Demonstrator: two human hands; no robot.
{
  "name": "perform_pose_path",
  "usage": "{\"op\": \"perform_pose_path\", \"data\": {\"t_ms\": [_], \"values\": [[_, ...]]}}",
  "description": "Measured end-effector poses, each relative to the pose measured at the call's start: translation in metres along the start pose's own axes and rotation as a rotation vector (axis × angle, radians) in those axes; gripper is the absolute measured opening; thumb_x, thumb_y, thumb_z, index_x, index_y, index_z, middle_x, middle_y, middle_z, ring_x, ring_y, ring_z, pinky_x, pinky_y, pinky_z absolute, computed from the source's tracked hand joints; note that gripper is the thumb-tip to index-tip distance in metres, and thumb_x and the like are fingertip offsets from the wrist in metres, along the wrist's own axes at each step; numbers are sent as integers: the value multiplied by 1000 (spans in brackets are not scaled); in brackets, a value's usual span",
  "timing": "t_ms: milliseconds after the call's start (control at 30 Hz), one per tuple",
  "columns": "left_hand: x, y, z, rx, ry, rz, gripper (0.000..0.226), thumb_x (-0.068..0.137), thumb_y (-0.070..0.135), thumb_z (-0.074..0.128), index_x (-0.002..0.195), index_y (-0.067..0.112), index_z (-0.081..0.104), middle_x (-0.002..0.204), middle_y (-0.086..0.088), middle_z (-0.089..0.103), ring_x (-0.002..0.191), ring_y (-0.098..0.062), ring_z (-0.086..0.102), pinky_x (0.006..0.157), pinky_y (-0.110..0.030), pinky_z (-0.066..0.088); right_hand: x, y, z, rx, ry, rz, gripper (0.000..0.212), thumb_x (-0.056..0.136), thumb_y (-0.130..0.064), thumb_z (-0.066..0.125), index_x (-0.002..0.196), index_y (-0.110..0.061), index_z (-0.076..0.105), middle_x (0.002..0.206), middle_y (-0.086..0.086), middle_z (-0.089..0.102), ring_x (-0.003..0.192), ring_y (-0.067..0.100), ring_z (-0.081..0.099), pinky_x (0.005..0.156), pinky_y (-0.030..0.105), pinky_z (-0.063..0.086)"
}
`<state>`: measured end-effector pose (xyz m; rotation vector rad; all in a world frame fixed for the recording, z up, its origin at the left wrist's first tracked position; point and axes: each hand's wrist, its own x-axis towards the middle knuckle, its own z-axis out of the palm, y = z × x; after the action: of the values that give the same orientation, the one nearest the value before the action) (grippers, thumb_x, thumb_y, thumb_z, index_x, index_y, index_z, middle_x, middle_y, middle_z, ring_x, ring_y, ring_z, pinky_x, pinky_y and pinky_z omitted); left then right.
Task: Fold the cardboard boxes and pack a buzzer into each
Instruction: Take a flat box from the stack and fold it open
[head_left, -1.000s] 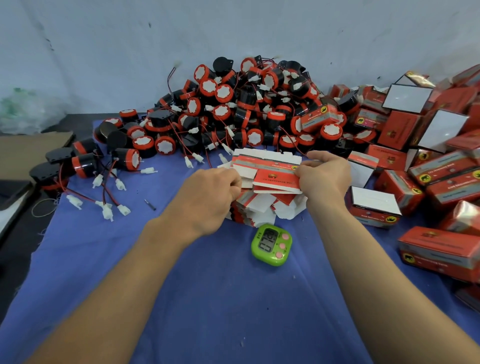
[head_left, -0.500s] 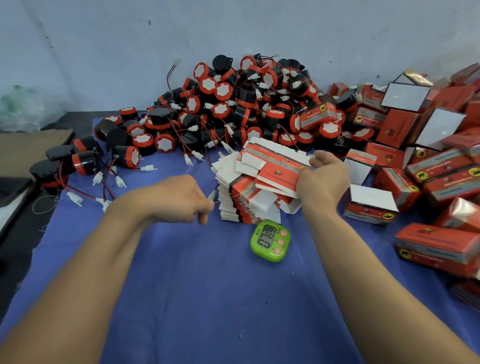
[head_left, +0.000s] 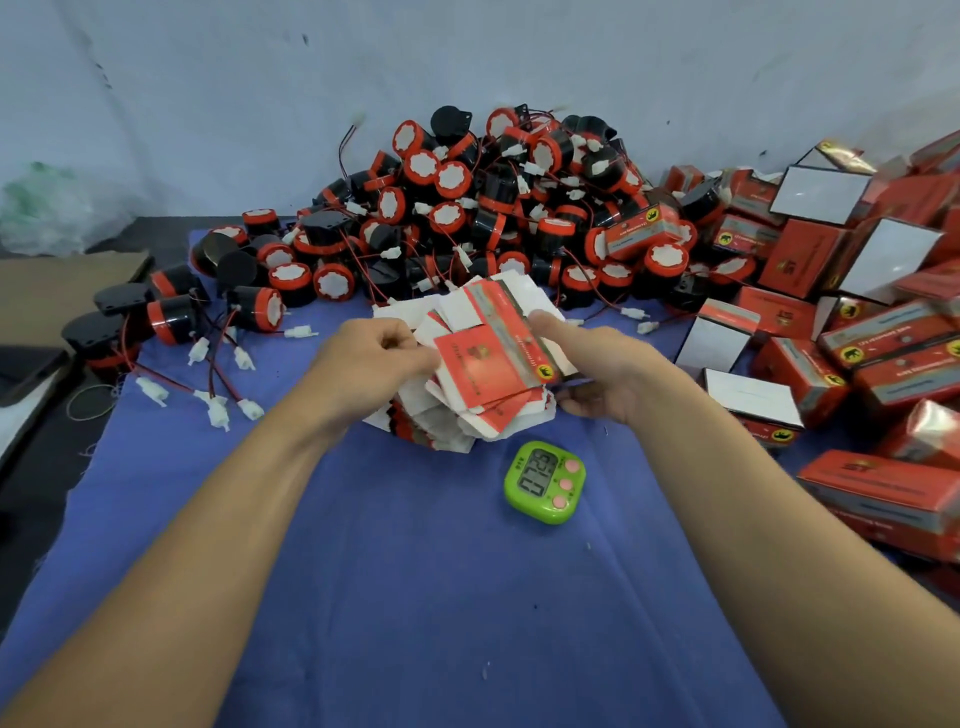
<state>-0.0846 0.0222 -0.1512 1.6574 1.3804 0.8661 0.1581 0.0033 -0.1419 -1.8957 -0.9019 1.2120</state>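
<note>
Folded boxes (head_left: 831, 374) pile up at right; a big buzzer heap (head_left: 467, 208) waits. My left hand (head_left: 363, 358) and right hand (head_left: 608, 374) pinch one flat carton (head_left: 483, 364).

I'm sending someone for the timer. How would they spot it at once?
Start at the blue cloth. Just nearer than the stack of flat boxes lies the timer. Nothing else on the cloth is bright green, and it has pink buttons.

Single view, head-worn, wide-angle. The scene is viewed forward and down from the near side of the green timer (head_left: 544, 481), close in. The buzzer pile (head_left: 467, 208) is framed beyond the timer, against the wall (head_left: 467, 52). The blue cloth (head_left: 415, 597) is seen nearer than the timer, down to the bottom edge.
</note>
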Motion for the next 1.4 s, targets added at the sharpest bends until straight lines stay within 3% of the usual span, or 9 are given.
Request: {"op": "perform_pose_path", "data": {"t_ms": [200,267,400,600,800,1000,1200,1300,1400], "values": [[0,-5,0,521,-97,286,51,62,12,83,73,20,34,72,0,45,65,-21,35,57,-37,32,10,-13,-7,-67,-188,82,71,67,-48,93,123,-18,63,117,9,67,84,23,69,65,34,57],[-1,-11,11,414,17,392,50,67,-11,66,66,20,27,69,3,38,61,-11,30,55,-32,23,11,-22,-9,-102,-285,106,70,69,-44,93,126,-17,63,115,8,70,76,24,72,71,40,60],[-3,-25,21,169,48,422,53,61,-27,44,58,22,24,67,4,36,56,-6,33,52,-19,18,14,-39,-16,-128,-405,146,58,77,-30,90,124,-17,60,124,17,68,97,41,74,81,57,60],[-3,-36,28,44,177,447,46,67,-16,39,57,24,20,65,-16,42,62,-10,33,53,-21,19,17,-29,-5,-165,-449,165,42,79,-49,83,104,-21,64,84,6,67,79,26,55,71,36,43],[1,-41,23,20,195,384,54,74,-24,39,59,24,19,53,11,23,55,-7,22,51,-20,18,11,-26,3,198,-489,88,53,87,-28,81,131,-12,56,114,15,76,101,32,75,83,58,59],[-1,-38,18,-85,77,357,57,78,-20,43,55,27,20,57,10,20,56,-5,19,52,-21,22,3,-2,24,309,-350,114,34,88,-27,79,113,-10,64,97,13,79,78,27,78,67,46,63],[-5,-36,9,-44,101,370,52,77,-6,62,53,16,22,57,-24,29,58,-22,34,55,-39,31,2,7,28,520,-189,169,23,86,-6,76,105,-4,64,89,18,78,64,32,76,50,46,60],[-9,-44,-9,65,196,319,36,58,11,60,47,16,26,48,-10,25,51,-16,26,53,-33,22,4,10,16,690,-179,215,13,91,-15,72,100,-7,68,94,14,78,78,30,76,76,53,63],[-6,-49,-17,294,303,267,52,79,35,63,49,17,24,46,5,18,48,-15,18,52,-31,18,4,12,2,781,-151,238,21,89,-18,74,106,-7,69,92,12,79,78,30,77,88,53,60]]}}
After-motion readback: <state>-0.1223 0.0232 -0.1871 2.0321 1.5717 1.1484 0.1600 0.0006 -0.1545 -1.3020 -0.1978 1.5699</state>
